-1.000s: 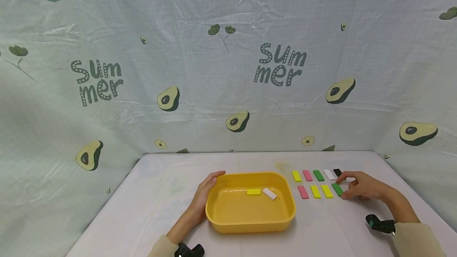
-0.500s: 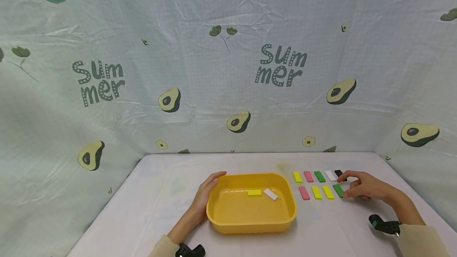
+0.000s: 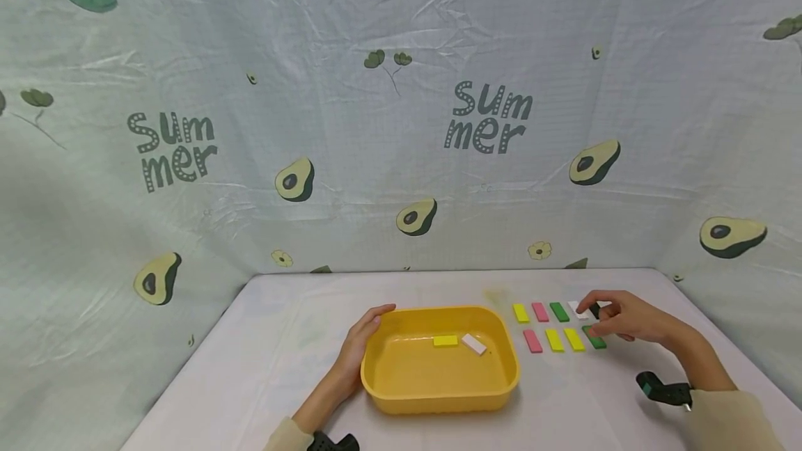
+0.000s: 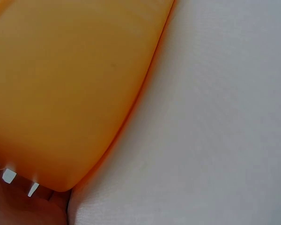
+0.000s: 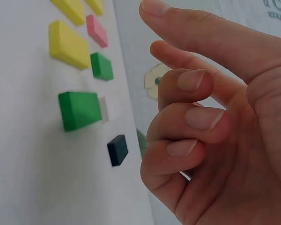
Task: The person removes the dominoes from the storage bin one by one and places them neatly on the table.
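Note:
My left hand (image 3: 352,350) lies along the left side of a yellow plastic basin (image 3: 438,404), fingers against its outer wall. In the left wrist view, part of that hand (image 4: 23,206) shows beneath the basin wall (image 4: 70,93). My right hand (image 3: 633,319) hovers over the right end of two rows of small rectangular blocks, holding nothing. Its index finger and thumb are spread apart; the other fingers bend inward. Beneath it are a green block (image 3: 598,342), a white block (image 3: 573,306) and a black block (image 3: 595,310), the last two partly hidden in the head view.
A yellow block (image 3: 445,341) and a white block (image 3: 473,344) lie inside the basin. Pink (image 3: 532,341), yellow (image 3: 554,340) and green (image 3: 560,312) blocks stand in the rows to its right. A printed cloth (image 3: 376,124) hangs behind the white table (image 3: 301,326).
My right hand has shifted slightly left and away from me, its index finger passing from the black block to above the white one. The green block stays on the table; my left hand keeps its place.

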Demonstrator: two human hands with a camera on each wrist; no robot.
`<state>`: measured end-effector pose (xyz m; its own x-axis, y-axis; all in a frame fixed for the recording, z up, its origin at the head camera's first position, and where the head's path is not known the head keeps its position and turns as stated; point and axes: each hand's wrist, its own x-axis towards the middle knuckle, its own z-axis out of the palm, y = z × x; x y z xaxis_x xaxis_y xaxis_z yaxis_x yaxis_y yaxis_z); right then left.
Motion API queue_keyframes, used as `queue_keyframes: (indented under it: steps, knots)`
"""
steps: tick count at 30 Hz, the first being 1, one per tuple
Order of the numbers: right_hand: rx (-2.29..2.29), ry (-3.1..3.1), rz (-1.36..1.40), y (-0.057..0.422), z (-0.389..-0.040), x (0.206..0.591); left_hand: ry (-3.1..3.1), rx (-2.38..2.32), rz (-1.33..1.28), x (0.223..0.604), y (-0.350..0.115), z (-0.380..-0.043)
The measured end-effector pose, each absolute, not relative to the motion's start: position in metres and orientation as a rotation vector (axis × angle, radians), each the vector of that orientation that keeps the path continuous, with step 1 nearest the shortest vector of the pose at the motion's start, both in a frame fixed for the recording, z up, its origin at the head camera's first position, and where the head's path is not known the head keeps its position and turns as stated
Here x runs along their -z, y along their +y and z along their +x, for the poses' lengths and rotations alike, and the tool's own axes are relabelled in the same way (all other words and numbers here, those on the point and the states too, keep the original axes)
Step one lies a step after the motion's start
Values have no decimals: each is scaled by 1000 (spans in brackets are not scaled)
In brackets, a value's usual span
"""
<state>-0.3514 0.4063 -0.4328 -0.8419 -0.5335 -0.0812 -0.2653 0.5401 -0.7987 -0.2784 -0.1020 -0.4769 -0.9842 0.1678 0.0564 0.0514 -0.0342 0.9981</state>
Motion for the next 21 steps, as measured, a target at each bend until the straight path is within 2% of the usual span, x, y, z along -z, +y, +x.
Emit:
queue_keyframes:
  steps: [21]
  knots:
    - [1087, 2670, -796, 347, -335, 401, 2131, -2190, 233, 476, -101, -277]
